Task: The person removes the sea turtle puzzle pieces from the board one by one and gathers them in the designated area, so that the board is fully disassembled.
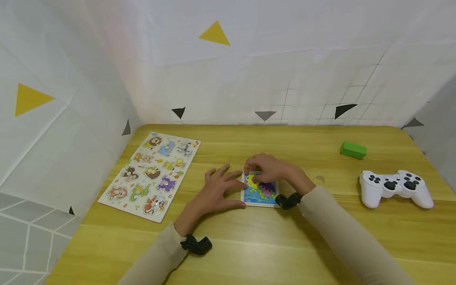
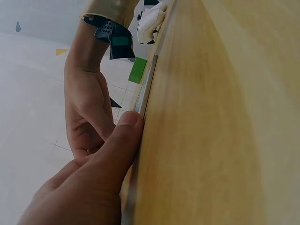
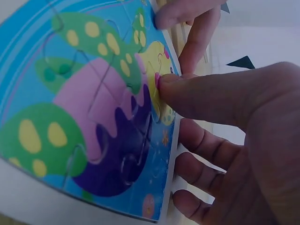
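Observation:
A small turtle jigsaw puzzle (image 1: 260,198) lies flat on the table in front of the person, its pale frame round a blue picture with a yellow head, purple-pink shell and green flippers. The right hand (image 1: 268,168) reaches over its far side. In the right wrist view its thumb (image 3: 180,91) presses on the yellow head, while its other fingers (image 3: 199,166) bend against the frame's outer edge. From the left, the left hand (image 1: 220,190) spreads its fingers fairly straight at the puzzle's left edge. Its thumb (image 2: 129,119) lies at the near edge in the left wrist view.
An animal puzzle board (image 1: 162,156) lies at the table's left. To the right sit a green block (image 1: 353,151) and a white game controller (image 1: 395,186). A pale wall sheet (image 1: 249,83) with triangles stands behind the wooden table (image 1: 249,245).

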The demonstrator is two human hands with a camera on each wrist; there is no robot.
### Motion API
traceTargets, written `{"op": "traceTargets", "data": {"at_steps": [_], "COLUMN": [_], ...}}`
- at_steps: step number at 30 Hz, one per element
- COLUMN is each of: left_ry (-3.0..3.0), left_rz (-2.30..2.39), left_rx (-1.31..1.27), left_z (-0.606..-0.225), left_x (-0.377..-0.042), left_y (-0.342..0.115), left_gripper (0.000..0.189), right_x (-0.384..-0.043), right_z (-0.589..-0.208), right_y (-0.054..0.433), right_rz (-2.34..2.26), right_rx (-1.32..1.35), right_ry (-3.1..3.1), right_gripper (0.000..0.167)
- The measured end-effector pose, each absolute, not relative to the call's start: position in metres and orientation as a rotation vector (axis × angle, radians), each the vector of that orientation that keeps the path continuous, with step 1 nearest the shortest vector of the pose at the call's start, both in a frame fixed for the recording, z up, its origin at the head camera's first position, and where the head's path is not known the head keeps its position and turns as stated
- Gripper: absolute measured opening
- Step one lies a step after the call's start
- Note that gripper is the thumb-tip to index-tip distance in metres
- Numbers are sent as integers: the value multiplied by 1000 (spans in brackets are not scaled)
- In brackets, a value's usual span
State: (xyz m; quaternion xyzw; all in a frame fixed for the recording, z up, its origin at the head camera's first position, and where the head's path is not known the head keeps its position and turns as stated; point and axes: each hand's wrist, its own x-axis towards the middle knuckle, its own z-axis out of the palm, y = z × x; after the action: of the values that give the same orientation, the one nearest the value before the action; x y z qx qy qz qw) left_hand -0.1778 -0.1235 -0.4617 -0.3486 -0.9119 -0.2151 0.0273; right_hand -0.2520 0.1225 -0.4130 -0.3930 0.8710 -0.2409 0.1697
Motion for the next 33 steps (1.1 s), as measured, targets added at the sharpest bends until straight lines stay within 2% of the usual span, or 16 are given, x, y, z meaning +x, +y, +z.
{"op": "traceTargets", "data": {"at_steps": [14, 25, 33], "left_ry": [-2793, -2786, -2777], "left_rz": [-689, -718, -710], "left_rx": [-1059, -1054, -1064], "left_z": [-462, -462, -463], "left_x": [-179, -179, -180], "left_y": [-123, -123, -123], "left_gripper": [43, 41, 41], "right_x": [-251, -250, -254], "right_z": [-399, -392, -394], "right_y": [117, 112, 113], "right_rz": [-531, -427, -548], "right_rx": [-1084, -1089, -1110], "right_ry": [2443, 2497, 2408], "right_gripper": [27, 25, 24]}}
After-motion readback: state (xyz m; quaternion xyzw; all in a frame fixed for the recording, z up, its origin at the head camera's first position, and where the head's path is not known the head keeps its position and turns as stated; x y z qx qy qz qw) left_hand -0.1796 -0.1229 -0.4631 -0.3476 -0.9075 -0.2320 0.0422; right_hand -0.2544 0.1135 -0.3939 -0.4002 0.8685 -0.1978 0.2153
